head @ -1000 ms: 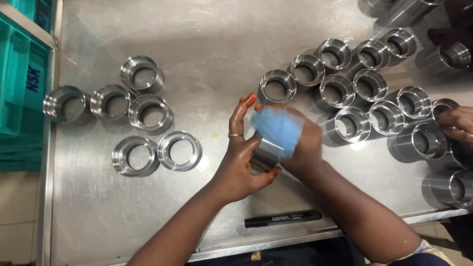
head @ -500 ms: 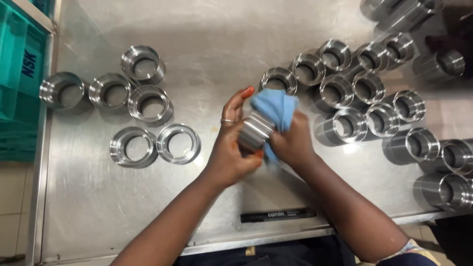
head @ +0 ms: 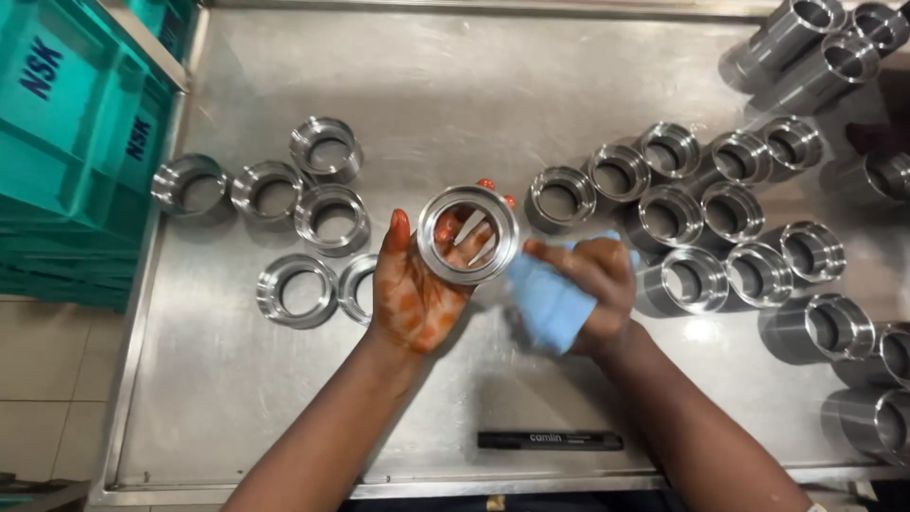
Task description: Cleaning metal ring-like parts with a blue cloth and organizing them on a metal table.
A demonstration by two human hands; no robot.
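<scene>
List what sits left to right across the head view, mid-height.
Teal crates → loose group of metal rings → left hand holding a metal ring → blue cloth in the right hand → packed cluster of metal sleeves.

Left hand [head: 417, 294] palm mostly covered by the metal ring [head: 468, 234] it holds; only fingertips show through the bore. The grip on the ring's far side is hidden. Right hand [head: 583, 284] fingers partly buried in the blue cloth [head: 550, 305], cloth edge motion-blurred. One ring on the bench [head: 284, 398], the half-hidden ring [head: 355, 284], sits partly behind the left hand. Tall sleeves [head: 806, 43] top right and the sleeves at the right edge [head: 886, 417] are cut off by the frame. Teal crates [head: 66, 123] are cropped on the left. Both forearms run out the bottom edge.
</scene>
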